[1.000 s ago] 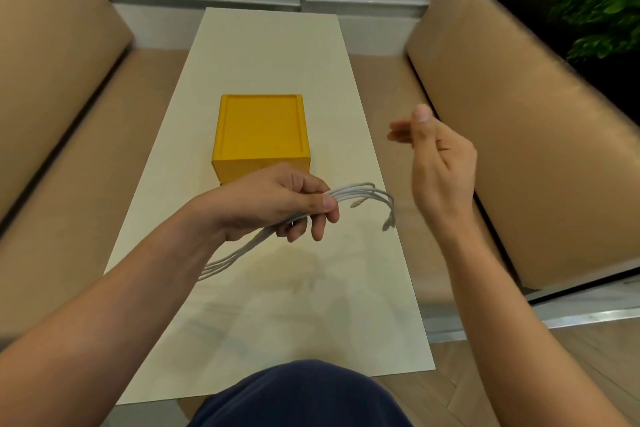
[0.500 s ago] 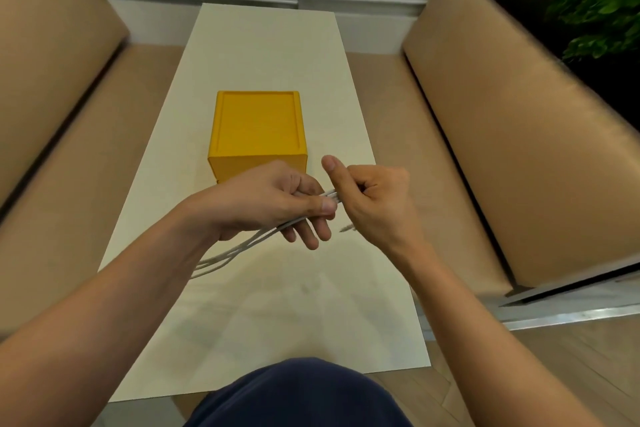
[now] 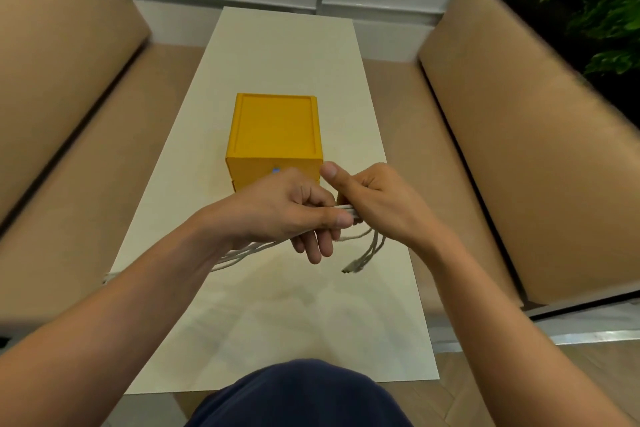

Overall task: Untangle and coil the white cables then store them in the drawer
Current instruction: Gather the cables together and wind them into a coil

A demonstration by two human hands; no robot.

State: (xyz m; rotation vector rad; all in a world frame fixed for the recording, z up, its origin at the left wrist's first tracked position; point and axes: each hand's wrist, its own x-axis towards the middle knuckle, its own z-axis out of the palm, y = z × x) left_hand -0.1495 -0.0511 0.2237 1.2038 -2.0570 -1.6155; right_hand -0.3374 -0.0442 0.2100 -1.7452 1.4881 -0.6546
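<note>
The white cables (image 3: 242, 253) run as one loose bundle across my front. They start near the left edge of the bench (image 3: 287, 55), rise through both hands, and end in short tails whose plug ends (image 3: 351, 269) droop just below the right hand. The long axis therefore lies left to right, roughly level, above the bench and not resting on it at the held part. My left hand (image 3: 287, 211) grips the bundle with the thumb pressed on top and the fingers curled beneath. My right hand (image 3: 377, 201) sits touching it on the free-end side, fingers curled and thumb lifted. It appears to be closed round the same strands, though its back hides the exact grip. I judge the right hand is the one to wind, since the loose ends lie on its side, with the left serving as anchor. The yellow drawer box (image 3: 275, 128) stands straight beyond the hands, its front facing me and looking closed. Tan cushioned seats (image 3: 519, 149) flank the bench.
</note>
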